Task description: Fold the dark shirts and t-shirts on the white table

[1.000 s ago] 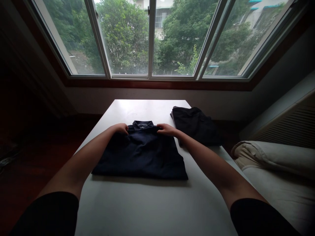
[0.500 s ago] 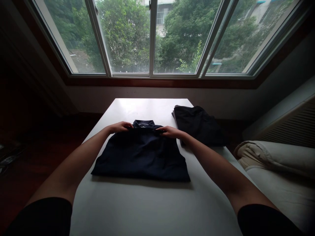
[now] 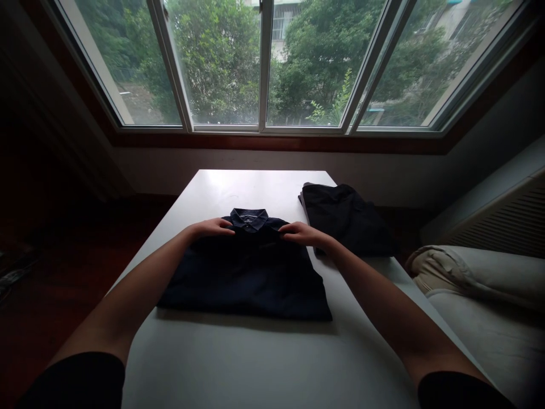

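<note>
A dark navy collared shirt [image 3: 251, 278] lies folded on the white table [image 3: 264, 363], its collar [image 3: 249, 218] toward the window. My left hand [image 3: 213, 227] pinches the fabric just left of the collar, fingers pointing inward. On the other side of the collar, my right hand [image 3: 300, 233] grips the shirt's upper edge near the shoulder. The fingertips of both hands are partly hidden in the dark cloth.
Dark folded clothes [image 3: 344, 218] lie in a pile at the table's right edge, close to my right forearm. A rolled beige bedding bundle [image 3: 481, 272] is beside the table on the right. Beyond the table's far end is a wide window [image 3: 264, 130].
Both hands have drawn slightly toward me and down with the cloth, and more of the collar front shows. The shirt's near edge has come a little closer to me.
</note>
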Demonstrator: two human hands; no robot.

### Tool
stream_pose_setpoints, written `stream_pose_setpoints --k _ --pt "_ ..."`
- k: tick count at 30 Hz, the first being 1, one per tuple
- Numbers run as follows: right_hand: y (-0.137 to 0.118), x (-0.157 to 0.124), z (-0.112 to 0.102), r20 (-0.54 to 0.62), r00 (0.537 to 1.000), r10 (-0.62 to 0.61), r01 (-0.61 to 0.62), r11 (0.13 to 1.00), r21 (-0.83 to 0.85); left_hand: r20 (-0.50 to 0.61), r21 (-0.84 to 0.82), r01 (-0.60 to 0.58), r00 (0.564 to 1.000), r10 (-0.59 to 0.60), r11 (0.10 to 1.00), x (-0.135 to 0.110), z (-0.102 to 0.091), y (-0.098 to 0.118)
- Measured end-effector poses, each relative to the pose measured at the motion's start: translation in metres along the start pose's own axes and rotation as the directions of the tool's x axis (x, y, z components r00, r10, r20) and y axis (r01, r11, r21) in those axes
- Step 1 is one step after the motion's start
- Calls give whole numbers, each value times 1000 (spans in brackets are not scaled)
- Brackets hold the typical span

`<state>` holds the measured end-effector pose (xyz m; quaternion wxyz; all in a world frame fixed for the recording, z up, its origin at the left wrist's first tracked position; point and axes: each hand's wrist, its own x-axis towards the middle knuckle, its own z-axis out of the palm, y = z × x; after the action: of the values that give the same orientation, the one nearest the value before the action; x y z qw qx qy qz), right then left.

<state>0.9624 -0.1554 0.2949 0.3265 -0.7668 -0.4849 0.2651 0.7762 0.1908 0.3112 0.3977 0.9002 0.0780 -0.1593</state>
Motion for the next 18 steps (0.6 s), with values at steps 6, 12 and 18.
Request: stream_pose_setpoints --k 6,12,18 --pt "-3 11 15 -33 992 122 -127 969 -214 -17 129 -195 980 199 972 12 8 5" --pt "8 21 23 -72 997 15 -20 998 -64 -120 161 -182 972 202 970 14 5 -4" --pt "8 40 12 -65 996 -53 64 982 180 -201 -97 -247 954 225 964 13 0 1"
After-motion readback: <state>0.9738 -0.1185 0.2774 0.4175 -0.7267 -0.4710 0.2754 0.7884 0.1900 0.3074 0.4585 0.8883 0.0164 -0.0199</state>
